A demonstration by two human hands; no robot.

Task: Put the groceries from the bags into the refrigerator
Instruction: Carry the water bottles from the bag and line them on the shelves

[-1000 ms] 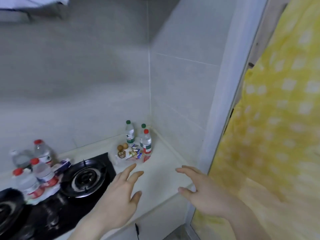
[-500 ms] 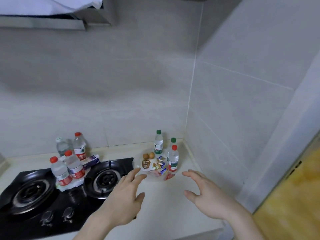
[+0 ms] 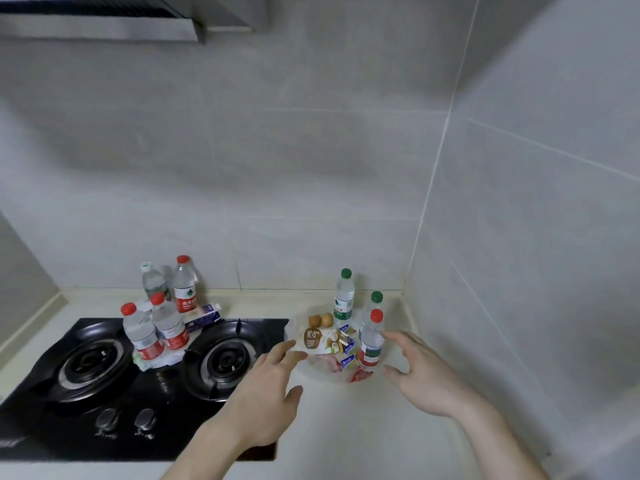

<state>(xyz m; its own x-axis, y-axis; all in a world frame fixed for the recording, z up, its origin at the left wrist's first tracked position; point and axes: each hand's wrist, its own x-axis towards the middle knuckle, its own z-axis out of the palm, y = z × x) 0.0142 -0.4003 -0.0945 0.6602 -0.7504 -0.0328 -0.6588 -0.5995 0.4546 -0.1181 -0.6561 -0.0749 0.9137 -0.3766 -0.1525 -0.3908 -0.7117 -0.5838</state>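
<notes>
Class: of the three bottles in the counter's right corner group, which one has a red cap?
The front bottle, nearest the right hand. The two bottles behind it have green caps.

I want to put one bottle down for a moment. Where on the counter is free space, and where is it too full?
Free: the counter strip in front of the snack bag, between the stove and the right wall, beneath both hands. Also the back strip between the two bottle groups. Crowded: the corner around the green-capped bottles and the left bottle cluster.

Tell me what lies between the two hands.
In the head view, between the left hand and right hand lie wrapped snacks in a clear bag, plus a red-capped bottle standing by the right fingers.
</notes>
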